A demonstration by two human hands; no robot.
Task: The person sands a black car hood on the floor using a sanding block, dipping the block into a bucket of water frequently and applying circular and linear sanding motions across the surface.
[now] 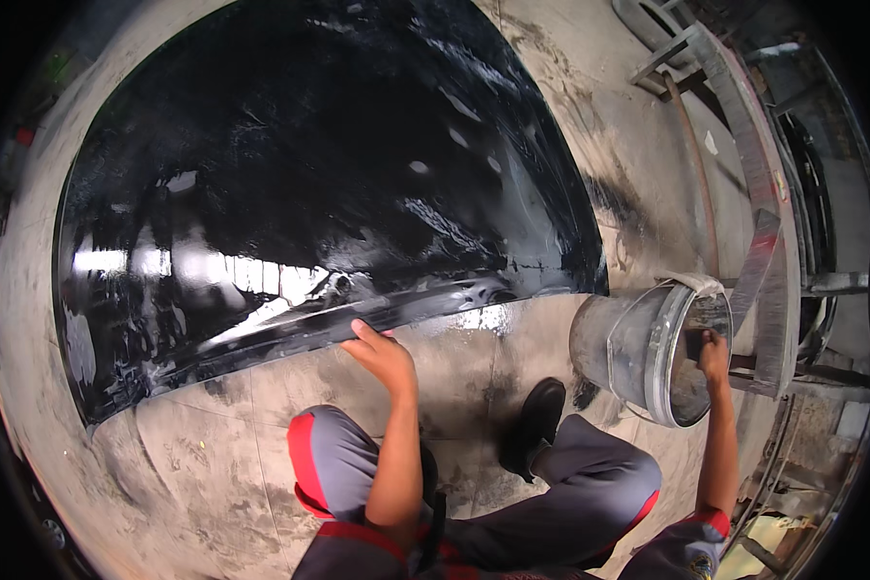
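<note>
Panel (280, 174) lies just ahead of the left hand (387, 362), the nearer one: fingers (363, 334) loosely spread, tips at its near edge, which runs roughly left-right; long axis unclear. Right hand (714, 358), well right of those fingers, seems to pinch a dark piece (693, 345) in the bucket (630, 333); sleeve badge (703, 565) unreadable.

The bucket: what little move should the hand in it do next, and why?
Perhaps lift the right hand out of the bucket toward the black panel: it seems to hold something dark, while the left hand is at the panel's near edge and the panel looks wet in places.
</note>
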